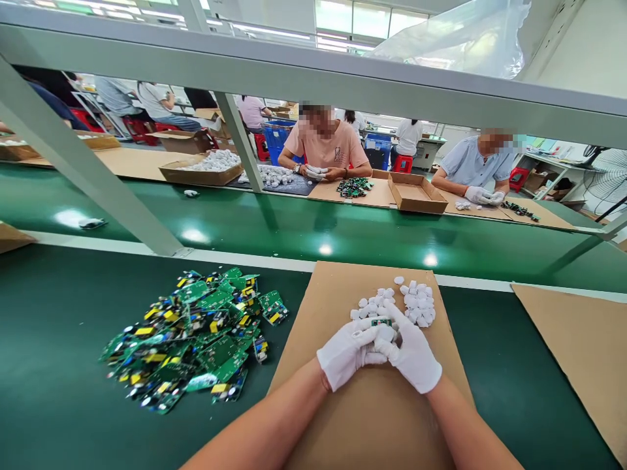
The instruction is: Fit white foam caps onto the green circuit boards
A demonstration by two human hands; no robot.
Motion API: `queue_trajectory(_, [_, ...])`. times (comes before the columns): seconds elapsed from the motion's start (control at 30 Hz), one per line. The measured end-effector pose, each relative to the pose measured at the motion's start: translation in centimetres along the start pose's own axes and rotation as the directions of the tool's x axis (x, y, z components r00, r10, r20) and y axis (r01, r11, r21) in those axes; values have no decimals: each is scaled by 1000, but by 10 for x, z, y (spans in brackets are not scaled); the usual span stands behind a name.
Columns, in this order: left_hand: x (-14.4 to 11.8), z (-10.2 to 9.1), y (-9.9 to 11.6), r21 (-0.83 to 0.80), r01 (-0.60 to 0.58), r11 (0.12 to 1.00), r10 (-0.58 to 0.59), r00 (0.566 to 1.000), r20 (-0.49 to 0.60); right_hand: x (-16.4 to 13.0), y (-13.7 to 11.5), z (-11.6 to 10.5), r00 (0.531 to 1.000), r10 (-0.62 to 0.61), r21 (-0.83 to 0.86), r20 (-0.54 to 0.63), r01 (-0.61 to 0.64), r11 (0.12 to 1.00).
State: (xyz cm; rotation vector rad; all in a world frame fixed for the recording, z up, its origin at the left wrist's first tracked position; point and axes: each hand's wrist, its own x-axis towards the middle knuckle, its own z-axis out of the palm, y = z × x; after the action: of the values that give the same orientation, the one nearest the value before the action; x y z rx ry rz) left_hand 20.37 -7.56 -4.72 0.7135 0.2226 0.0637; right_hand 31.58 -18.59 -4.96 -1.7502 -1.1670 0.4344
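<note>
Both hands wear white gloves and meet over the brown cardboard sheet [362, 418]. My left hand [347, 351] is closed, with its thumb and fingers around a small green circuit board [381, 322] and a white rounded piece [386, 333]. From the other side, my right hand [412, 352] closes on the same white piece, its fingers against the board. The gloves hide most of both parts, so I cannot tell how they fit together. Just beyond my fingers lie two groups of small white rounded pieces [418, 302]. To the left, circuit boards with yellow and blue components form a heap [196, 333].
A white metal frame [294, 62] crosses above the bench, with a clear plastic bag [455, 39] on it. Beyond the green belt [294, 228], two gloved co-workers sit near a shallow cardboard box [421, 203]. Another cardboard sheet [582, 346] lies at the right.
</note>
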Motion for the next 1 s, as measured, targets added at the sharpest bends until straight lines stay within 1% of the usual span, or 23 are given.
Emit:
queue_trajectory(0.03, [0, 1, 1, 10, -12, 1000, 12, 1000, 0, 0, 1, 0, 997, -49, -78, -53, 44, 996])
queue_trajectory(0.1, [0, 3, 1, 14, -29, 999, 30, 999, -11, 1, 3, -1, 976, -178, -219, -124, 148, 964])
queue_trajectory(0.17, [-1, 5, 1, 5, -36, 999, 36, 999, -24, 2, 5, -2, 950, -282, -316, -136, 228, 921])
queue_trajectory(0.23, [-1, 6, 0, -12, -40, 999, 39, 998, -44, 3, 5, -2, 934, -329, -369, -140, 260, 892])
queue_trajectory(0.3, [-2, 8, -2, -29, -48, 998, 46, 996, -77, 5, 3, -2, 920, -374, -407, -118, 299, 863])
queue_trajectory(0.37, [-2, 10, -3, -31, -70, 997, 66, 991, -116, 7, 0, -1, 902, -429, -433, -55, 366, 824])
queue_trajectory(0.43, [-3, 12, -4, 6, -83, 997, 83, 985, -151, 9, -6, -2, 879, -476, -430, -2, 430, 794])
queue_trajectory(0.47, [-3, 13, -4, 37, -79, 996, 84, 984, -157, 9, -8, -2, 873, -488, -409, 11, 450, 794])
queue_trajectory(0.5, [-3, 15, -4, 70, -75, 995, 86, 984, -156, 8, -11, -3, 876, -483, -370, 21, 455, 810])
queue_trajectory(0.57, [-3, 17, -2, 124, -70, 990, 90, 982, -164, 5, -15, -5, 906, -421, -224, 39, 418, 880])
queue_trajectory(0.63, [-3, 18, 1, 154, -64, 986, 93, 978, -186, 2, -17, -6, 954, -298, 9, 27, 298, 955])
queue_trajectory(0.67, [-3, 19, 2, 163, -61, 985, 92, 977, -192, 0, -17, -6, 974, -228, 135, 2, 226, 965])
queue_trajectory(0.7, [-3, 19, 3, 173, -57, 983, 90, 977, -194, -1, -17, -5, 987, -160, 248, -30, 163, 955])
queue_trajectory(0.73, [-3, 19, 3, 184, -54, 981, 89, 977, -192, -1, -17, -4, 994, -96, 338, -53, 108, 935])
queue_trajectory(0.77, [-3, 20, 3, 198, -54, 979, 91, 979, -184, -1, -16, -2, 998, -36, 402, -50, 53, 914])
queue_trajectory(0.83, [-3, 21, 4, 231, -64, 971, 104, 981, -163, 1, -14, 3, 998, 47, 468, 39, -60, 882])
queue_trajectory(0.9, [-5, 24, 5, 265, -79, 961, 109, 989, -98, 3, -13, 6, 987, 80, 477, 140, -138, 868])
queue_trajectory(0.93, [-7, 26, 6, 277, -88, 957, 105, 993, -48, 3, -12, 7, 984, 82, 462, 157, -147, 875])
queue_trajectory(1.0, [-9, 28, 7, 291, -111, 950, 107, 994, 30, 2, -12, 7, 991, 81, 391, 109, -118, 913])
